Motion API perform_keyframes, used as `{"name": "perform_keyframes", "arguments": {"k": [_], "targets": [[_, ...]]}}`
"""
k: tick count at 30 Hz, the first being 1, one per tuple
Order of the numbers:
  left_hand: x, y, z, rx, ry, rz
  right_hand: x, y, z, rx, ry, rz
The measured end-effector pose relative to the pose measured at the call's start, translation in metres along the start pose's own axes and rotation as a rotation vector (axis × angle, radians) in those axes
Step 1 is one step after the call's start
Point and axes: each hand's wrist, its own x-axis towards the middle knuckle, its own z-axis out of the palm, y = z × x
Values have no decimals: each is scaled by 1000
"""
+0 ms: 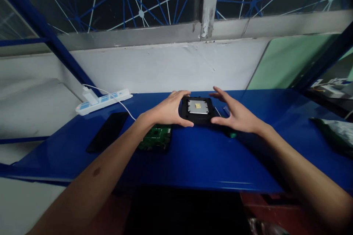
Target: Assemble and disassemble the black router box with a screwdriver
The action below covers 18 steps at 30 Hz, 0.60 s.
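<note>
A black plastic case [199,119] with a silver metal plate [194,107] and a small yellow pad [198,105] faces up between my hands, over the blue desk. My left hand [169,108] grips its left side, fingers at the far edge and thumb along the near edge. At its right side is my right hand [237,112], thumb on the near corner and a finger at the far corner, the index finger raised. Below my left wrist lies a green circuit board [156,137], partly covered by my forearm.
On the blue desk [193,161] lie a black flat object [107,132] and a small green-ended item [231,134] under my right hand. A white power strip [110,99] with plug and cable sits back left. A green-and-silver bag [335,132] lies right. Blue frame posts flank the desk.
</note>
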Motion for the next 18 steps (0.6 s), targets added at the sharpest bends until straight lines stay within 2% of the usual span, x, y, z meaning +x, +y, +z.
{"name": "perform_keyframes", "arguments": {"k": [3, 5, 8, 12, 15, 18], "targets": [[-18, 5, -4, -13, 83, -77, 2, 8, -7, -82, 185, 122], [-32, 13, -2, -26, 101, -127, 3, 20, -10, -222, 203, 260], [-52, 28, 9, -36, 78, -130, 2, 39, -11, -424, 30, 414], [-65, 43, 32, -13, 51, -32, -1, 51, -3, -552, -168, 511], [-67, 45, 45, 13, 35, 6, -3, 50, 3, -591, -205, 537], [-67, 41, 56, 20, 4, -38, -5, 49, 7, -602, -197, 516]]}}
